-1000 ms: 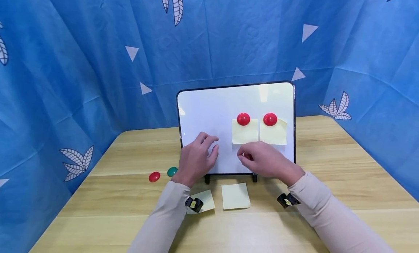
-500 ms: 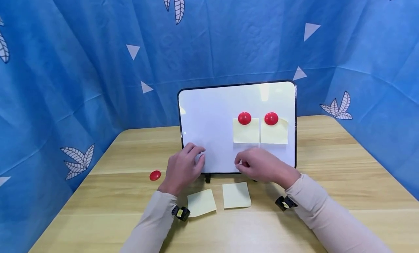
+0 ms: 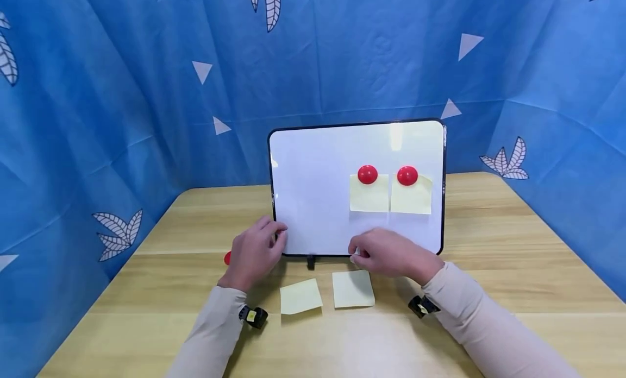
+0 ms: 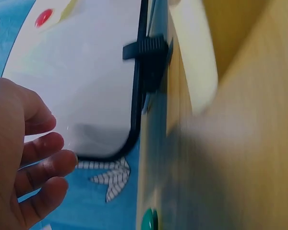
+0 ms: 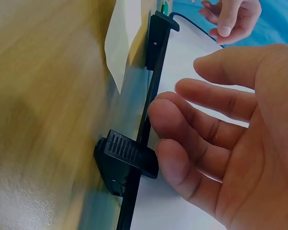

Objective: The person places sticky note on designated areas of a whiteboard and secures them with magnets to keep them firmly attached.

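Observation:
My left hand hovers near the lower left corner of a whiteboard, fingers loosely bent with nothing in them. It partly covers a red round magnet on the table. A green magnet, hidden behind this hand in the head view, shows at the bottom of the left wrist view. In front of the board's lower edge is my right hand, its fingers loosely curled and holding nothing. Two red magnets sit at the top of two pale yellow sticky notes side by side on the board's right half.
Two more sticky notes lie on the wooden table before the board, the left one with its near edge lifted. Black stand feet grip the board's bottom edge. A blue patterned curtain hangs behind and at both sides.
My left hand has moved left and down from in front of the board toward the loose magnets, covering the green one. My right hand has lowered slightly. Notes and magnets stay in place.

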A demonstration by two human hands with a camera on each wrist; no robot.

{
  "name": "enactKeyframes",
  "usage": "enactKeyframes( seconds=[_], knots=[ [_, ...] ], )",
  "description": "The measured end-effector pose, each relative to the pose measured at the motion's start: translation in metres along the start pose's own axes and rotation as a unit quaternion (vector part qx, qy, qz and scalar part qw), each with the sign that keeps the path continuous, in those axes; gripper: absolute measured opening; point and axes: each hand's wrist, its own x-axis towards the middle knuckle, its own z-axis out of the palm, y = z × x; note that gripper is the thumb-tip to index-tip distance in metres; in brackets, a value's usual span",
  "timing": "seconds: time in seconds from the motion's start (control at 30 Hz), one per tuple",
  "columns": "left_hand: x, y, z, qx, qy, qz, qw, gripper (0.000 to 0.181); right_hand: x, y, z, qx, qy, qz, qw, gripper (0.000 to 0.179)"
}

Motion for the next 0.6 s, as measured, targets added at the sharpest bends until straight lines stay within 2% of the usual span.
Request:
enactKeyframes(
  seconds=[0.23, 0.5, 0.6],
  knots=[
    [-0.007, -0.021, -0.011, 0.000, -0.034, -0.073, 0.9967, 0.015, -0.001, -0.001, 0.000, 0.008, -0.015, 0.006, 0.9998, 0.005],
    [-0.011, -0.037, -0.018, 0.005, -0.062, -0.118, 0.9910, 0.018, -0.003, -0.003, 0.003, 0.005, -0.038, 0.021, 0.9991, 0.012],
    [-0.014, -0.042, -0.018, 0.010, -0.079, -0.145, 0.9862, 0.019, -0.003, -0.004, 0.005, -0.006, -0.046, 0.028, 0.9985, 0.011]
  ],
)
